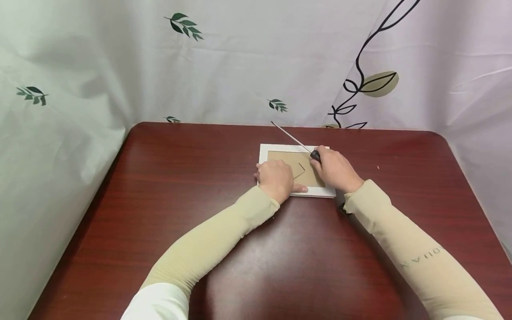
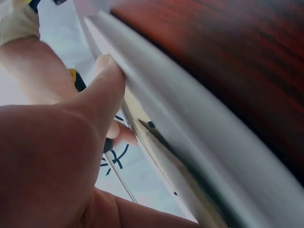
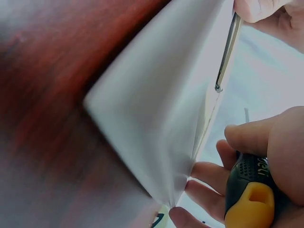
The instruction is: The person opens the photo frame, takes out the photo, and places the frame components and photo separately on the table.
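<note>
A white picture frame [image 1: 316, 191] lies on the table with its brown backing board [image 1: 284, 156] facing up. Thin dark cut lines form an angle on the board. My left hand [image 1: 276, 178] grips the frame's left part, fingers at its left edge and thumb along the near border. In my right hand [image 1: 338, 169] is a screwdriver, its metal shaft [image 1: 292, 137] pointing away and to the left over the far border. The right wrist view shows its black and yellow handle [image 3: 249, 204], with fingertips touching the frame's edge. The left wrist view shows a raised strip [image 2: 173, 166] beside the border.
The dark red wooden table [image 1: 180, 178] extends around the frame. Behind it hangs a pale curtain [image 1: 232, 66] with leaf prints, close to the table's far edge. A tiny light speck [image 1: 378, 167] lies right of the right hand.
</note>
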